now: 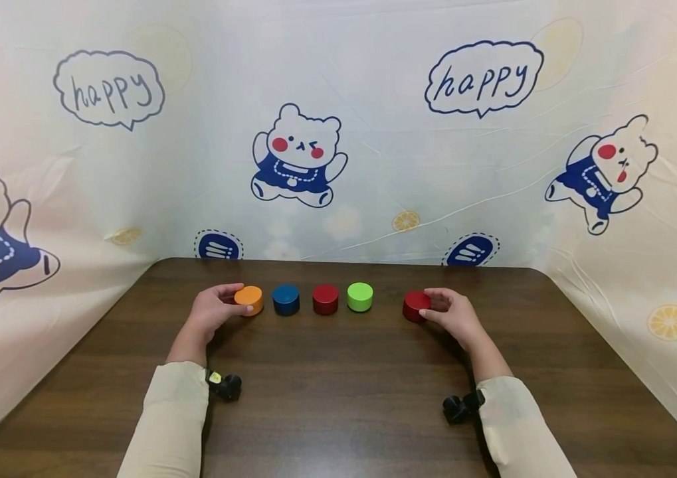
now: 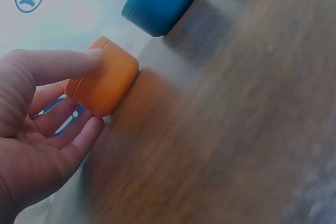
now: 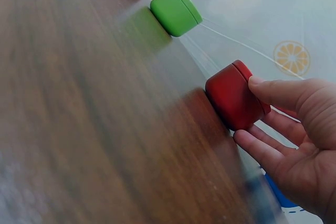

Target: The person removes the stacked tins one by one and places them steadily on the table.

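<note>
At the left end of a row, the left hand [image 1: 214, 309] pinches an orange round lidded tin [image 1: 249, 301] between thumb and fingers. That tin [image 2: 113, 80] stands on the table in the left wrist view, with the thumb on its near side by the lid seam. The right hand [image 1: 453, 315] grips a red round tin [image 1: 416, 306] the same way at the right end. In the right wrist view this red tin [image 3: 235, 98] also rests on the wood. Between the hands stand a blue tin [image 1: 286, 300], another red tin [image 1: 325, 300] and a light green tin [image 1: 360, 297].
The tins stand toward the far edge of a dark brown wooden table [image 1: 338, 398]. Behind it hangs a pale cloth [image 1: 386, 166] printed with bears and speech bubbles. Each wrist wears a small black camera, one on the left [image 1: 229, 387] and one on the right [image 1: 461, 407].
</note>
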Tool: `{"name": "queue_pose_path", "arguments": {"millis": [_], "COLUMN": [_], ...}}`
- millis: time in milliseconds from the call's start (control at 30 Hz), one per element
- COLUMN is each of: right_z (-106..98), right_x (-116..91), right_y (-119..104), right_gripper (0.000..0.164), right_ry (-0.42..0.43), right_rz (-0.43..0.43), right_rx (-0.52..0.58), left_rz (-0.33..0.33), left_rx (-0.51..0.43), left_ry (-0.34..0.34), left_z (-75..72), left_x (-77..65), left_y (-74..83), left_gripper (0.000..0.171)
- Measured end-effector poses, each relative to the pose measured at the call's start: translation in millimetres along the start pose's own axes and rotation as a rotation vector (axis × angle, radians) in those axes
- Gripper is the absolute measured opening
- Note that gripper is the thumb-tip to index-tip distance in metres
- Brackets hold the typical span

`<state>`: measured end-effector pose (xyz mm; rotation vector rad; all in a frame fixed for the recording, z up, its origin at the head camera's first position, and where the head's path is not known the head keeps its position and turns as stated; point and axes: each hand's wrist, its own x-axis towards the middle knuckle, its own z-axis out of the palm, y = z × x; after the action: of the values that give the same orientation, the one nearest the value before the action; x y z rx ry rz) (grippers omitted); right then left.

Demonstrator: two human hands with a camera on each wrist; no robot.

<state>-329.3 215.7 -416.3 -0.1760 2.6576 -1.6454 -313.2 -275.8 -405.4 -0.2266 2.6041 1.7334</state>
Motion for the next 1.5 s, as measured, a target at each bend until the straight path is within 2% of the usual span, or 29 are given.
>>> {"name": "queue_pose_path", "arguments": {"millis": [267, 633, 1067, 1267, 1500], "right_z": [0, -1, 9, 12, 18], "right_x": [0, 0, 6, 10, 18], "right_y": [-4, -3, -8, -8, -15], "right_gripper": [0.054, 0.055, 0.054, 0.054, 0.054], "right_ry": [-0.008, -0.015, -0.003, 0.002, -0.006], "right_rz": [0.017, 0.020, -0.012, 0.011, -0.011], "right_rx": [0.008, -0.019, 0.031, 0.023, 0.014], "left_rz": [0.046, 0.022, 0.002, 0.005, 0.007], "left_rx": [0.042, 0.124, 0.105, 0.104, 0.096], "left_ry": [0.017, 0.028, 0.032, 0.028, 0.034], "left_z": [-0.1, 0.5, 1.1, 2.6, 0.5], "left_x": [0.6, -0.4, 0.5, 2.3, 2.8], "left_y": [-1.4, -1.2, -1.2, -1.3, -1.2], "left_gripper": [0.070, 0.068, 0.068, 0.067, 0.069]}}
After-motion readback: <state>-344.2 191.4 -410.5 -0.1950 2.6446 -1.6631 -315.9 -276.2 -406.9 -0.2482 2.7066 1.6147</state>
